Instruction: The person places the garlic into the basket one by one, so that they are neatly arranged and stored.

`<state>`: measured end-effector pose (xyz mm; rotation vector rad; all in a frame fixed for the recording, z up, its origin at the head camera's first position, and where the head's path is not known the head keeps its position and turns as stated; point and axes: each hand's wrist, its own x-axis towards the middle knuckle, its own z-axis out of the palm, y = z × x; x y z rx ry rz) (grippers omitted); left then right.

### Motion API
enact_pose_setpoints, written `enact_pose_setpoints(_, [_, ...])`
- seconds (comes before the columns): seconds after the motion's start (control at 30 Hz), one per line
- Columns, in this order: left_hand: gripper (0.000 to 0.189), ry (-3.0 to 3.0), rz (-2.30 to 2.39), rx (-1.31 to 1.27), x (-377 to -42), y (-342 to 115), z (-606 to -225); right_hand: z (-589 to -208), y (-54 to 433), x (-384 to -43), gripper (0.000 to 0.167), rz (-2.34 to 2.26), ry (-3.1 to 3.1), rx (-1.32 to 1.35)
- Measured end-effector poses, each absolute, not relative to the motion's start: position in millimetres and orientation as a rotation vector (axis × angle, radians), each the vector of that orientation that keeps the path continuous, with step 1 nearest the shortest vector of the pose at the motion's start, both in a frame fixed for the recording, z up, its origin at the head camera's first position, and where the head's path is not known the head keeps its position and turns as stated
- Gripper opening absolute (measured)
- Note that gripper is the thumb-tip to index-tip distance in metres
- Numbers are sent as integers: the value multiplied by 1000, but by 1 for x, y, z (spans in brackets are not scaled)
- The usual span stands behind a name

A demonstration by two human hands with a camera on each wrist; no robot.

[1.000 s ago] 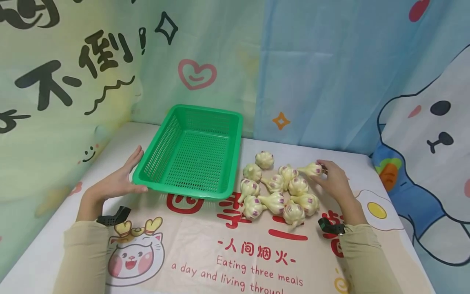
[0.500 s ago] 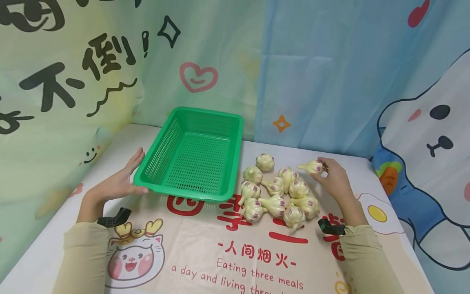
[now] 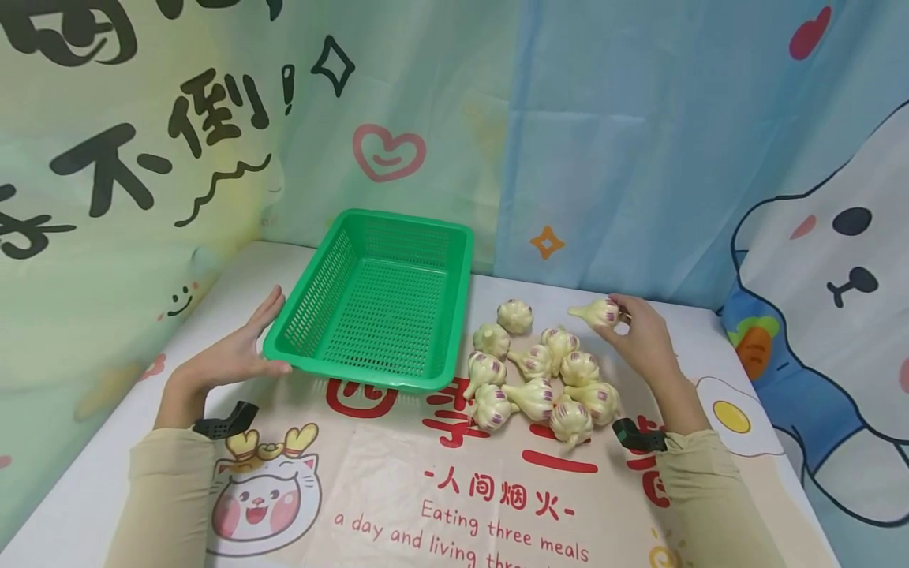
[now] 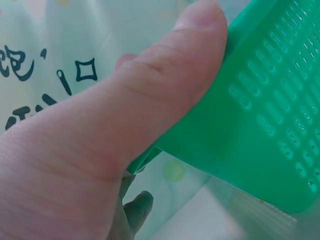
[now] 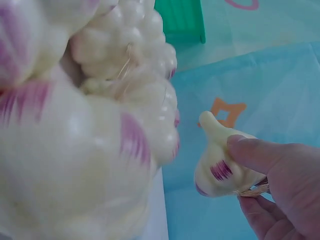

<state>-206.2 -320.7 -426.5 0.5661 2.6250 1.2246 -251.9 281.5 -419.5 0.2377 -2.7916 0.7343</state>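
My right hand (image 3: pixel 642 339) pinches a garlic bulb (image 3: pixel 599 312) between thumb and fingers, its stem pointing left. In the right wrist view the purple-streaked garlic bulb (image 5: pixel 215 167) has a tuft of dry roots beside the fingertips. Near it on the table lie several more garlic bulbs (image 3: pixel 537 398), grouped right of a green perforated plastic basket (image 3: pixel 465 308). At the basket's near left corner my left hand (image 3: pixel 227 355) rests with straight fingers along the side and the thumb at the front rim. The left wrist view has the thumb (image 4: pixel 170 75) against the green basket (image 4: pixel 200 135).
A printed mat (image 3: pixel 398 473) with red lettering and a cartoon cat covers the middle of the white table (image 3: pixel 78 473). Printed curtains (image 3: pixel 604 142) close off the back and sides. Nothing shows inside the basket.
My right hand has raised the garlic bulb and moved it slightly left, apart from the other bulbs. My left hand stays at the basket corner. The head view has shifted a little.
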Motion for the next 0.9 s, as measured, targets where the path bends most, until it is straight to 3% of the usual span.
enact_pose_setpoints(0.9, [114, 2608, 1231, 549, -204, -320, -426, -398, 229, -241, 60, 940, -2749, 387])
